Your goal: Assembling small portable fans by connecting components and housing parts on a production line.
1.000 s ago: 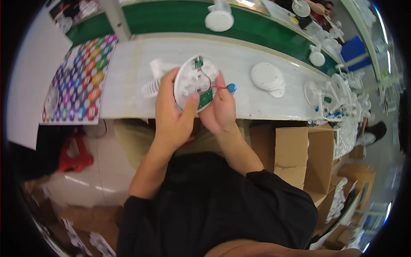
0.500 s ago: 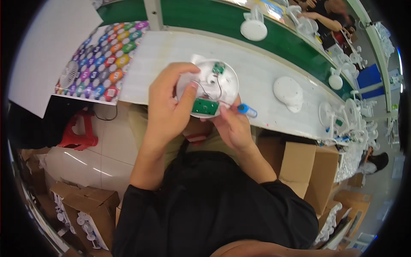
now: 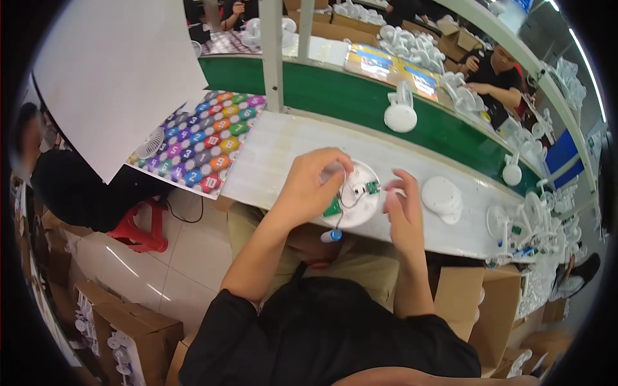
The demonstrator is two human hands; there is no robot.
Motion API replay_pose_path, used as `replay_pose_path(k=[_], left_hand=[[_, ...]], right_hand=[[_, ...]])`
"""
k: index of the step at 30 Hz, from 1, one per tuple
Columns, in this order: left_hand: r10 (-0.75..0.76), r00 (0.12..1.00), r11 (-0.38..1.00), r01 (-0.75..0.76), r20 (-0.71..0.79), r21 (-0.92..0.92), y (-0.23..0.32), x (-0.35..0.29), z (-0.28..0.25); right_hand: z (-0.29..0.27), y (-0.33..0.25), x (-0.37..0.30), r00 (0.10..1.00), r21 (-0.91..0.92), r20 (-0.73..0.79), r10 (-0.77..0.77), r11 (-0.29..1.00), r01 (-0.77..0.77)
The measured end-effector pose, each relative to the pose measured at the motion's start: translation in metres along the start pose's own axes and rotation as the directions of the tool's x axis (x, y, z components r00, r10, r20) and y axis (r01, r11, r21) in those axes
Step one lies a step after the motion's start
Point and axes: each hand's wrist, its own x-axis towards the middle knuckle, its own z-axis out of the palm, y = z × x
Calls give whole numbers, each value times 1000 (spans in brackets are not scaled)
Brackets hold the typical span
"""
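A white round housing (image 3: 365, 210) is turned inner side up at the table's front edge. A small green circuit board (image 3: 372, 187) sits at its right, a larger green board (image 3: 333, 207) at its lower left. Thin wires (image 3: 344, 193) loop between them. Past its near rim hangs a blue cylindrical cell (image 3: 332, 235). My left hand (image 3: 312, 186) is closed at the housing's upper left rim, thumb and forefinger beside a wire; what exactly they pinch is partly hidden. To the right of the housing, my right hand (image 3: 405, 209) is apart from it, fingers spread and holding nothing.
White round parts (image 3: 441, 198) lie to the right, with a heap of white assemblies (image 3: 531, 215) beyond. A green conveyor belt (image 3: 341, 96) carries white units (image 3: 400, 117). Number-patterned sheet (image 3: 199, 141) at left; open carton (image 3: 492, 309) below right. A co-worker (image 3: 499, 80) sits across.
The view has tilted up. The housing has turned clockwise, bringing the small board to the right. My right hand has let go of the housing and moved off to the right.
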Motion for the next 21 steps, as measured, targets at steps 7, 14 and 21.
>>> replay_pose_path(k=[7, 14, 21], left_hand=[[-15, 993, 995, 3, -113, -100, -10, -8, 21], [55, 976, 998, -53, -212, 18, 4, -40, 12], [170, 977, 927, -116, -126, 355, -6, -41, 14]], right_hand=[[12, 32, -4, 970, 415, 117, 211, 877, -241], [21, 26, -1, 984, 360, 108, 143, 917, -172], [19, 39, -2, 986, 341, 121, 119, 927, -154]])
